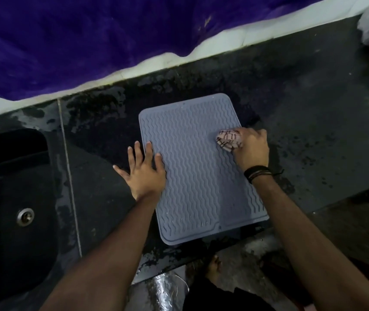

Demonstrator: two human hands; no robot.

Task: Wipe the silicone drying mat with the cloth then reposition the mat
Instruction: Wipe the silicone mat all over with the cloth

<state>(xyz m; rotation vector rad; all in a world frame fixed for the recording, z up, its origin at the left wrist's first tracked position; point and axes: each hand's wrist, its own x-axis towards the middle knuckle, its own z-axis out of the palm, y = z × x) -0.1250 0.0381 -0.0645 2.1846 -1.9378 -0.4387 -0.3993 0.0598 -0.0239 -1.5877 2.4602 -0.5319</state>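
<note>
**dishrack_dan:** Forearms fill the near edge, so start at the hands. Right hand [252, 147] is bunched tight round the cloth [228, 140], a patterned wad pressed onto the mat [199, 176] at its right edge, towards the far end. Left hand [144, 169] is spread flat with straight fingers, half on the mat's left edge and half on the counter [313, 108], pinning it.

**suds4life:** So mid-wipe, I'd say?

**dishrack_dan:** That's my read. The mat lies flat on the dark wet counter, its near end reaching the counter's front edge. Wiping is the step in hand; moving the mat isn't started. Next I'd guess the cloth needs dragging along the ribs while the left hand holds firm, or the mat may skid on that wet top.

**suds4life:** Anything in the sink?

**dishrack_dan:** Sink [10, 176] sits left, well apart from the mat. Only the drain [25, 217] shows in it; the rest is too dark to tell.
</note>
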